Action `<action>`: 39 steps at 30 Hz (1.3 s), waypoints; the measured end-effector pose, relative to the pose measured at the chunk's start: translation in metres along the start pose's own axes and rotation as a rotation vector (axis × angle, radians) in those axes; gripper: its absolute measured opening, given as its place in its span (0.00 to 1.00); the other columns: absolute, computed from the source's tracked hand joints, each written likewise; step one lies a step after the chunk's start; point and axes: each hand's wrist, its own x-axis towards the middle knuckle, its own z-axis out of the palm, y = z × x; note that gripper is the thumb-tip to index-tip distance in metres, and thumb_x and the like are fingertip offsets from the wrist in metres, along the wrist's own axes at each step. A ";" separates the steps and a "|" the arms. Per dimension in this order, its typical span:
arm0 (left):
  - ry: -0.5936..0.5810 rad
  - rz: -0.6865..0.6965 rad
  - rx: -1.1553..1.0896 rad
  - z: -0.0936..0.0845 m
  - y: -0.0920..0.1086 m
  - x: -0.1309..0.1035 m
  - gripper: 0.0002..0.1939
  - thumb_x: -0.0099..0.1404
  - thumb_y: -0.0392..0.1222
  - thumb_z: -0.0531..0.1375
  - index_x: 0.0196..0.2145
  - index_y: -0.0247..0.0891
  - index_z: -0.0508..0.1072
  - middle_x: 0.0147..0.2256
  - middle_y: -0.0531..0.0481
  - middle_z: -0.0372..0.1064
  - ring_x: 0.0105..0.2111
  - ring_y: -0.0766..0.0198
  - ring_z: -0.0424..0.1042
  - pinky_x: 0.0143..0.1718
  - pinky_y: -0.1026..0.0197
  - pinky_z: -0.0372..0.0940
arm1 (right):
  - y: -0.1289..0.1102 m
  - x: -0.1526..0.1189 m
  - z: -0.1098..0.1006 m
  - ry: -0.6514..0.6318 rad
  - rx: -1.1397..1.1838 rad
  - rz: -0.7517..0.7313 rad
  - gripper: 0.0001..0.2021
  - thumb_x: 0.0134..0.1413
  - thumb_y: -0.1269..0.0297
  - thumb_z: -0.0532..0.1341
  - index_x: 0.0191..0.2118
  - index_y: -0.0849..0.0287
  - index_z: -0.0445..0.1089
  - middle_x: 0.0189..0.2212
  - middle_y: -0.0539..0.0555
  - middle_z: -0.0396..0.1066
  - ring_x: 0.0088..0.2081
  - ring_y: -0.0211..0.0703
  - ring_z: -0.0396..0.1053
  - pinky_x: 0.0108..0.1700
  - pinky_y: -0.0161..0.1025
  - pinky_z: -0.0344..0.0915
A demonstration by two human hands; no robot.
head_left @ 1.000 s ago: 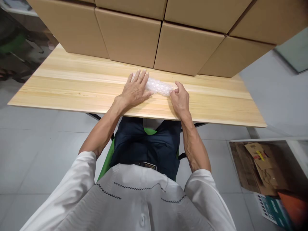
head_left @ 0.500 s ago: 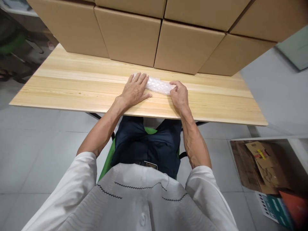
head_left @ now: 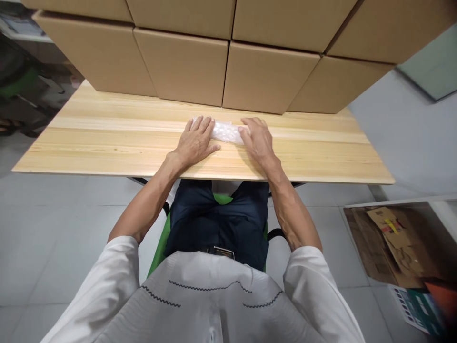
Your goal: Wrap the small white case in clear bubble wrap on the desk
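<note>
A narrow, flattened bundle of clear bubble wrap (head_left: pixel 225 132) lies crosswise on the wooden table. Whatever might be inside it does not show. My left hand (head_left: pixel 195 139) rests flat over its left end, fingers stretched out and the thumb spread toward me on the wood. At the right end my right hand (head_left: pixel 257 138) is curled over the wrap, with the thumb against it and the fingers bent across the top. The middle of the bundle shows between both hands, while its two ends are covered.
Stacked cardboard boxes (head_left: pixel 182 66) form a wall along the table's back. The wooden table (head_left: pixel 89 143) has its front edge close to my lap. A low shelf with folded cardboard (head_left: pixel 396 238) stands at the lower right, near a grey wall (head_left: pixel 374 124).
My right hand has gone from pinching the bubble wrap's right end to lying further over it, a little closer to my left hand. The left hand stays flat; the view has shifted slightly.
</note>
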 end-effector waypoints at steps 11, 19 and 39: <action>-0.055 0.049 -0.069 -0.006 -0.025 0.002 0.44 0.85 0.47 0.55 0.91 0.35 0.52 0.91 0.33 0.47 0.92 0.34 0.40 0.91 0.28 0.36 | -0.029 -0.011 -0.023 -0.255 0.042 0.081 0.18 0.80 0.54 0.57 0.38 0.52 0.78 0.38 0.56 0.83 0.41 0.53 0.75 0.49 0.48 0.69; -0.056 0.144 -0.118 -0.003 -0.063 0.020 0.43 0.87 0.64 0.55 0.89 0.43 0.60 0.90 0.34 0.50 0.92 0.37 0.44 0.91 0.31 0.44 | -0.012 0.030 0.001 -0.202 0.197 0.217 0.10 0.64 0.67 0.61 0.31 0.53 0.76 0.33 0.53 0.80 0.39 0.50 0.73 0.46 0.45 0.67; -0.046 0.128 0.061 -0.001 -0.047 0.015 0.45 0.87 0.67 0.57 0.89 0.40 0.61 0.89 0.29 0.50 0.91 0.27 0.45 0.89 0.27 0.49 | -0.033 0.033 0.016 -0.301 0.180 0.179 0.17 0.57 0.76 0.60 0.41 0.60 0.88 0.40 0.56 0.88 0.43 0.50 0.80 0.45 0.42 0.65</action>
